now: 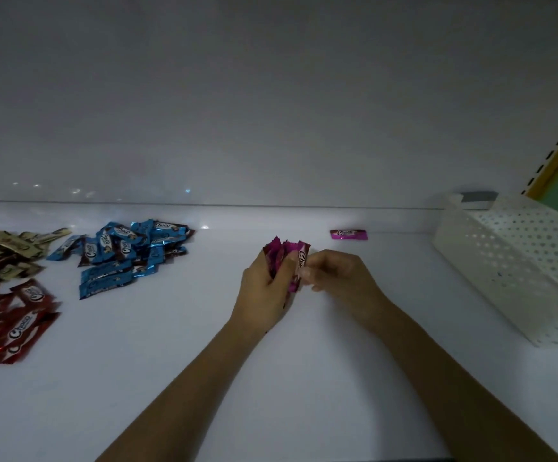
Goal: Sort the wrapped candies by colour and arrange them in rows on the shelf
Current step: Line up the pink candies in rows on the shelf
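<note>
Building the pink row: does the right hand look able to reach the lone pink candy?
Probably yes: only bare shelf separates the right hand from the lone pink candy, though its fingers pinch another candy.

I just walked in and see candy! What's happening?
A person is sorting candies by colour on a shelf. The left hand holds a bunch of pink candies, and the right hand pinches one pink candy from it. Another pink candy lies alone further back. A blue pile, a gold pile and a red pile sit at the left.

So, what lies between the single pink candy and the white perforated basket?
Nothing: bare shelf separates the pink candy from the basket, seen in head view.
</note>
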The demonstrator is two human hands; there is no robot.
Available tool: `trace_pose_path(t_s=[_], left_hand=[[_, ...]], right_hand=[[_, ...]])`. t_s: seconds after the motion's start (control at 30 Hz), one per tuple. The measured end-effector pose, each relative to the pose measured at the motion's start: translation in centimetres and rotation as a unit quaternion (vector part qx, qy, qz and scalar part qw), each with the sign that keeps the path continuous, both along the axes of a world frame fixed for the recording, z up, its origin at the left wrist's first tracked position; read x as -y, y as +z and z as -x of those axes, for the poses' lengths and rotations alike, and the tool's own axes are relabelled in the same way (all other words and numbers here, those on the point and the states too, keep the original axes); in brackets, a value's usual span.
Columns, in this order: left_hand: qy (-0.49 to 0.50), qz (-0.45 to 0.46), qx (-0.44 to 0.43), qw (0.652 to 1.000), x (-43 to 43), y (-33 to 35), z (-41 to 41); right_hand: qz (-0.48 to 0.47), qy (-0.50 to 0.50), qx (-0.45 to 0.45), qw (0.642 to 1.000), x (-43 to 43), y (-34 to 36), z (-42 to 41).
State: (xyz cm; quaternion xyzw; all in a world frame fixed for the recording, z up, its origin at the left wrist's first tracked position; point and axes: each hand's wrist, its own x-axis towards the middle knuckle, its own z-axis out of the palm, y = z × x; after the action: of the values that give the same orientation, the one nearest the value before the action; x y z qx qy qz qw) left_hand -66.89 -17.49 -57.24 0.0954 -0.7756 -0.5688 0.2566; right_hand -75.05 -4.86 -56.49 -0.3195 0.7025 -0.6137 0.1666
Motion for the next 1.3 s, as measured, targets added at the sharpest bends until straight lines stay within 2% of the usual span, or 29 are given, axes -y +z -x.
trace_pose_path(t_s=[0.1,0.27,0.47,0.53,0.63,0.8,0.93,0.97,1.07,1.2,1.3], left_hand=[[-0.006,0.017,0.003,1.0,0.6,-0.3,-0.1],[0.014,-0.015,0.008,1.0,0.1,0.2,-0.3],[0.013,-0.027,0.005,1.0,0.3,-0.1,-0.3],[0.014,-0.034,0.007,0.999,0.4,-0.2,-0.2],[0.013,-0.038,0.006,0.999,0.5,-0.2,-0.3],[0.009,-0.05,0.009,0.999,0.4,-0.1,-0.3],[0.011,-0.051,0.011,0.999,0.5,-0.1,-0.2],[0.012,-0.055,0.012,0.998,0.5,-0.1,-0.2],[0.013,-0.056,0.016,0.998,0.4,0.0,-0.3],[0.016,-0.055,0.023,0.998,0.3,0.0,-0.3],[0.017,-0.054,0.024,0.998,0.3,0.0,-0.2]], right_hand=[[0.005,-0.002,0.013,1.0,0.2,0.1,0.2],[0.054,-0.119,0.066,0.989,-0.4,0.2,1.4],[-0.014,-0.194,0.036,0.98,-0.8,-0.4,2.3],[-0.07,-0.233,-0.012,0.97,-1.3,-0.7,3.0],[-0.27,-0.276,-0.145,0.911,-2.7,-1.0,3.7],[-0.354,-0.323,-0.23,0.847,-3.2,0.5,2.8],[-0.496,-0.282,-0.33,0.753,-1.6,0.0,2.2],[-0.502,-0.274,-0.345,0.744,-1.4,-0.1,2.5],[-0.46,-0.25,-0.368,0.769,-1.9,-0.1,3.3],[-0.403,-0.251,-0.412,0.778,-3.0,-1.4,3.6],[-0.364,-0.278,-0.467,0.757,-2.6,-1.1,3.3]])
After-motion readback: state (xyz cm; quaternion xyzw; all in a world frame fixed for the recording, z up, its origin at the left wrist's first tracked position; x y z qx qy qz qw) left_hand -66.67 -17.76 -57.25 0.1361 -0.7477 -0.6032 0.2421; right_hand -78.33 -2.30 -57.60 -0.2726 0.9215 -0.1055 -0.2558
